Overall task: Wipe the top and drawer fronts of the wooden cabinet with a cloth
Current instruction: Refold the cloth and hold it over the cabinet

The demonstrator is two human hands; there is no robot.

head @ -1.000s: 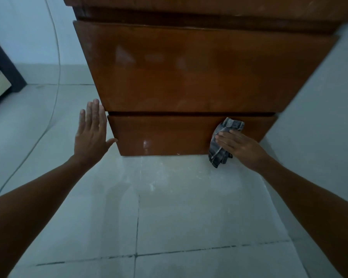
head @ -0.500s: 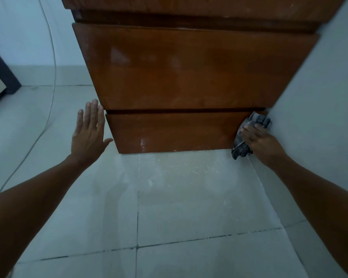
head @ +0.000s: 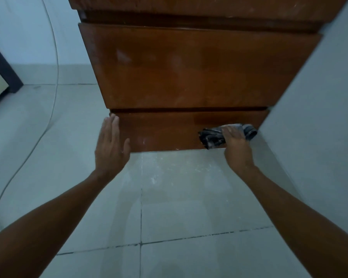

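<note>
While the left hand [head: 111,145] sits flat at lower centre-left, fingers [head: 111,125] straight and pressed together at the left edge of the bottom drawer front [head: 169,133], probably bracing (contact is hard to confirm in this dim light), the wooden cabinet [head: 189,67] fills upper centre. The bunched cloth [head: 212,137] sits at that front's right end, near the wall [head: 319,117]. The right hand [head: 236,144] presses it with straight, closed-up fingers [head: 229,130], likely for even wiping pressure into the corner.

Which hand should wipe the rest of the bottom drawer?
Right. The right hand presses the cloth against the bottom drawer front near its right end, so it could probably sweep leftward. The left hand, at the drawer's left edge, holds nothing.
</note>
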